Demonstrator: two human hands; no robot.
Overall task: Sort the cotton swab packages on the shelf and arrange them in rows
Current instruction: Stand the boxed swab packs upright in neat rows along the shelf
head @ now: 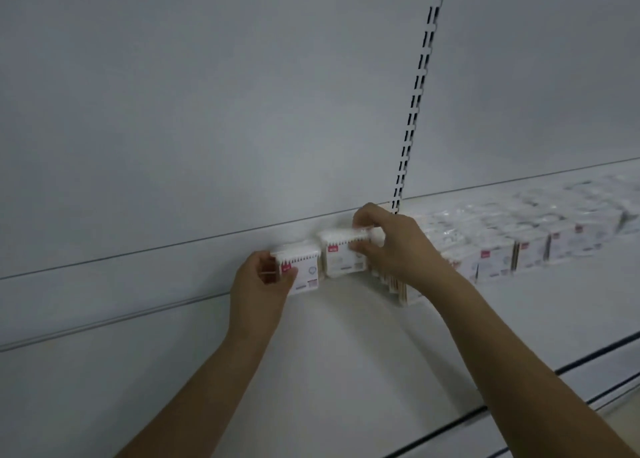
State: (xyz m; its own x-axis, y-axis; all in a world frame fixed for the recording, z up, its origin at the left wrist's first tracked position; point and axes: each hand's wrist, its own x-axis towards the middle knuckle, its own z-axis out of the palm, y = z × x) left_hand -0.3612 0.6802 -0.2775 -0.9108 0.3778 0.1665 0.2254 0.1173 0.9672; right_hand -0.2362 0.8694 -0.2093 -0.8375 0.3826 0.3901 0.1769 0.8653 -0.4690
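Observation:
Two white cotton swab packages with small red labels stand side by side near the back of the white shelf (346, 336). My left hand (258, 288) grips the left package (304, 272) by its left side. My right hand (391, 243) pinches the right package (341, 257) from its right end, fingers over the top and thumb on the front. Further right, several more packages (495, 257) stand in rows stretching away along the shelf. A few packages right beside my right wrist are partly hidden by it.
The shelf's white back panel (207, 128) rises behind the packages, with a slotted upright (415, 104) just right of my right hand. The shelf's front edge (519, 392) runs diagonally at the lower right. Bare shelf surface lies to the left and in front of the packages.

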